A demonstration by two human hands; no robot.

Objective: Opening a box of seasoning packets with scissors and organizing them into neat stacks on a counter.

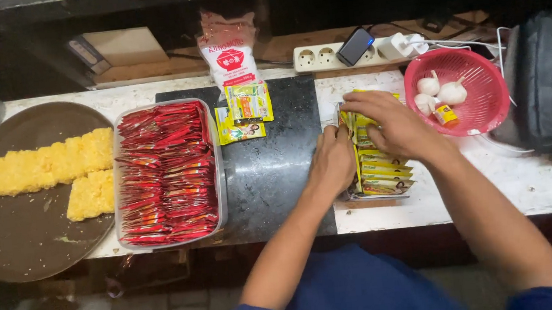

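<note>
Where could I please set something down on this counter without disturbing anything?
The dark slab is bare between the red sachet tray and the left hand. It is crowded around the yellow packets and pink basket.

Bare forearms, dark blue sleeves (pushed up)

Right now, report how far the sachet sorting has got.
Done: the clear tray of red sachets looks full. In hand: left hand and right hand are in the row of yellow sachets. Left: three loose yellow sachets lie on the black slab.
</note>
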